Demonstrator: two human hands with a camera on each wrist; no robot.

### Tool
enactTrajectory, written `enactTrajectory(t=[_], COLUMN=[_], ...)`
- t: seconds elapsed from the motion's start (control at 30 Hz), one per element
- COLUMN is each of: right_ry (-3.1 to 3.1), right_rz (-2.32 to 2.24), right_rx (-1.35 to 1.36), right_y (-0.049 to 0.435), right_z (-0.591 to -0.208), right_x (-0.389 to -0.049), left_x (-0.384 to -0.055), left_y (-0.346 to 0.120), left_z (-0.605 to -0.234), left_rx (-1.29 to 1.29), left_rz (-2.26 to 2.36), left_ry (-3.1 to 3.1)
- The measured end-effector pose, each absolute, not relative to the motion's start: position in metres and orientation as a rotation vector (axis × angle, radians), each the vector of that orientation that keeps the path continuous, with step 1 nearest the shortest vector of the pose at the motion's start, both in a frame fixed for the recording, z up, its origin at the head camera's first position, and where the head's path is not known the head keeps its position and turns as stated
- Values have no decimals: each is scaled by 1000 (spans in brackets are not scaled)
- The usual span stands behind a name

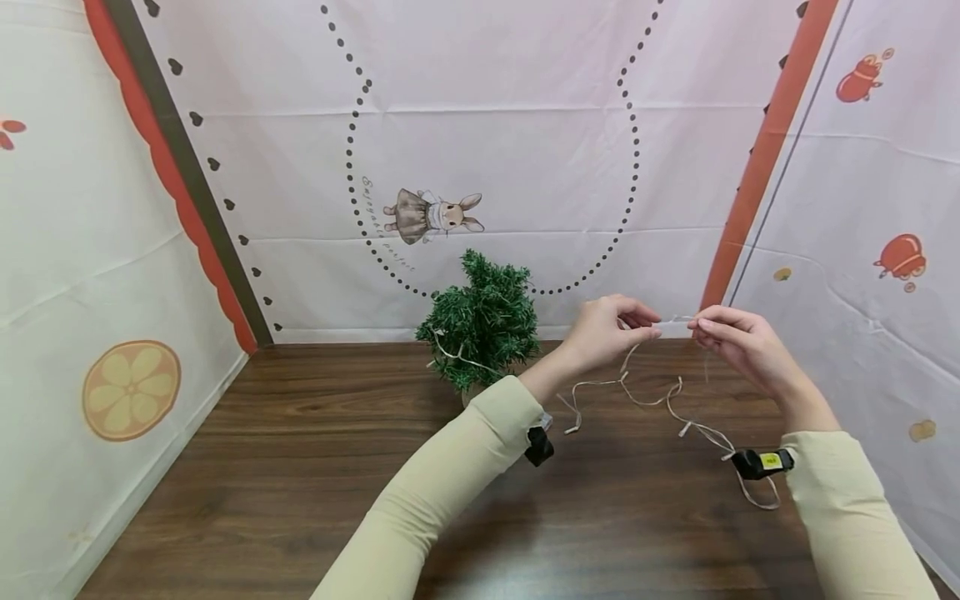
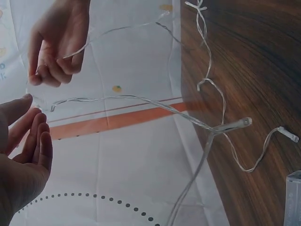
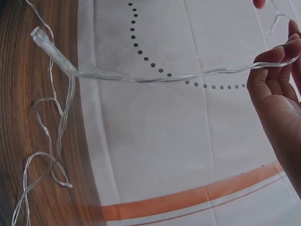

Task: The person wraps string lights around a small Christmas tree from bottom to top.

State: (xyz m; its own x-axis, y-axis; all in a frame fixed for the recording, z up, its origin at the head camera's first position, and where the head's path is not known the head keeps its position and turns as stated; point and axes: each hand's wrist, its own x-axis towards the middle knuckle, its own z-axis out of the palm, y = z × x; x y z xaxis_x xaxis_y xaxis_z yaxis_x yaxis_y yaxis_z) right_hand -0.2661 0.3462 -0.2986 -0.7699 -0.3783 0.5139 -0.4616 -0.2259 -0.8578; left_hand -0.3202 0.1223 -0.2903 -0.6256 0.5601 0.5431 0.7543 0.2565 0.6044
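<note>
We see both hands raised above the table (image 1: pixel 315 433), to the right of the tree (image 1: pixel 480 321) in the head view. Our left hand (image 1: pixel 611 329) pinches the string (image 3: pixel 141 80) between thumb and fingers, and our right hand (image 1: pixel 738 342) pinches it too. The hands are near each other but apart — a short stretch of string spans the gap between them. More of it trails below in loose loops over the wood, with small clear bulbs branching off. A pale wire (image 1: pixel 467 360) crosses the front of the tree; we cannot tell whether it joins the string, since our left arm hides the way. Behind stands a white cloth (image 1: pixel 510 67) — a rabbit (image 1: pixel 427 217) is printed on it, lying sideways.
</note>
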Motion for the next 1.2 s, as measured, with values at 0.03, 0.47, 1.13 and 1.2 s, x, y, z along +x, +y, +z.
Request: enactTrajectory(t=[0.03,0.47,1.13,1.2], right_ry=[-1919,-2036,-1879,-1895], right_rz=[2166,2042,2286,2272], right_rx=[1064,1088,1085,1078], right_y=[345,339,382,386], right_z=[-299,-303,-320,-321], right_x=[-267,-273,-261,-259], left_x=[-320,-319,-329,-330], left_y=[123,117,78,74], left_z=[-290,-287,-259,-253], left_rx=[-1228,-1149,-950,-938], left_rz=[-1287,-1298,-1476,-1485], left_ry=[-2317,-2341,-2303,-2306])
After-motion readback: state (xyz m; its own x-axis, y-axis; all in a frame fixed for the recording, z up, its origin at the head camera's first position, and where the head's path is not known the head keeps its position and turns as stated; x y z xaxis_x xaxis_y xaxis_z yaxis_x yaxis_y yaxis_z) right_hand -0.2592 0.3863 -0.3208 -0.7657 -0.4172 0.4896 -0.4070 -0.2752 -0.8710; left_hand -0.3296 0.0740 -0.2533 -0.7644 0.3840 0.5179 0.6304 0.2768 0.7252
